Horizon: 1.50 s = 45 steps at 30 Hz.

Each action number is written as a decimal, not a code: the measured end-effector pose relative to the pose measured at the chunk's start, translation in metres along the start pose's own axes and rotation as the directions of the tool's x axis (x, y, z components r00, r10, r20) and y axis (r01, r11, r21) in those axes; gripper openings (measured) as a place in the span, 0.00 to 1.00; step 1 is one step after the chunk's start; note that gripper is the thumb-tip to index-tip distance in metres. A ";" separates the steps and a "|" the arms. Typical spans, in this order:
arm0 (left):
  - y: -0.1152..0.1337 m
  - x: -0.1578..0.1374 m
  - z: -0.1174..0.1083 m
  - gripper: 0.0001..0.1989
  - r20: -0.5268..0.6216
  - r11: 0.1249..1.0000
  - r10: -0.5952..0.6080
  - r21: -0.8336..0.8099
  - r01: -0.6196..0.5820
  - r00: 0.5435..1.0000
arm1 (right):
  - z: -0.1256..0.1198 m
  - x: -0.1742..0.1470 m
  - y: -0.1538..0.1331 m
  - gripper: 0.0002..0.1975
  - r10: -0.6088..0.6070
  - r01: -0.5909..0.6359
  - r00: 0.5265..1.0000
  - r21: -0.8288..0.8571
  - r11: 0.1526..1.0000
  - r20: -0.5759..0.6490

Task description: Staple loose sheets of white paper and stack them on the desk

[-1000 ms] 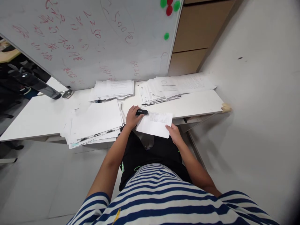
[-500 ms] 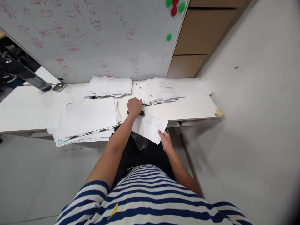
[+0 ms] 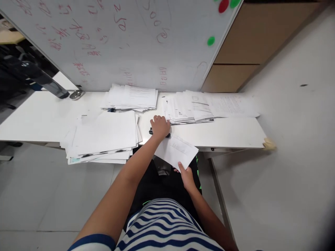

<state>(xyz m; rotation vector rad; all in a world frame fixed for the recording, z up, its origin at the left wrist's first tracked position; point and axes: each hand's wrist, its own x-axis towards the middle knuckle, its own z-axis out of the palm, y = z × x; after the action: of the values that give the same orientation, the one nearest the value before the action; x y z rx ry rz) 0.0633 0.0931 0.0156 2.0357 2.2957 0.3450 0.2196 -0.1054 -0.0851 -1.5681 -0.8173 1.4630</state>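
My left hand (image 3: 160, 127) lies over a black stapler (image 3: 151, 131) at the front edge of the white desk, fingers bent down over its top. Most of the stapler is hidden under the palm; both ends show. A few sheets of paper (image 3: 176, 150) stick out over the desk edge, their far left edge close by the stapler. Whether that edge sits inside its jaws I cannot tell. My right hand (image 3: 186, 175) pinches the near corner of these sheets, thumb on top and fingers beneath.
A large paper stack (image 3: 107, 134) overhangs the desk edge on the left. Two more piles, a left one (image 3: 136, 97) and a right one (image 3: 193, 106), lie below the whiteboard (image 3: 104, 48). A computer mouse (image 3: 76, 94) and a dark bottle (image 3: 49, 82) are at far left. A wall (image 3: 293, 174) stands right.
The view has shifted, so the desk, papers and both hands appear farther right and slightly larger. My left hand stays on the stapler, and my right hand keeps hold of the sheets.
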 end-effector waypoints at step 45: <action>-0.064 -0.032 0.003 0.23 -0.147 0.950 0.288 -0.082 -0.302 0.946 | -0.072 -0.039 -0.133 0.22 -0.426 0.398 0.801 -0.157 0.904 -0.422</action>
<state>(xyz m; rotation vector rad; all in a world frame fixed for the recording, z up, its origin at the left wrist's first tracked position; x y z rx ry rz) 0.0053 0.0552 -0.0040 2.3701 1.9841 0.6204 0.2961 -0.0895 0.0496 -1.5622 -0.8600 0.7258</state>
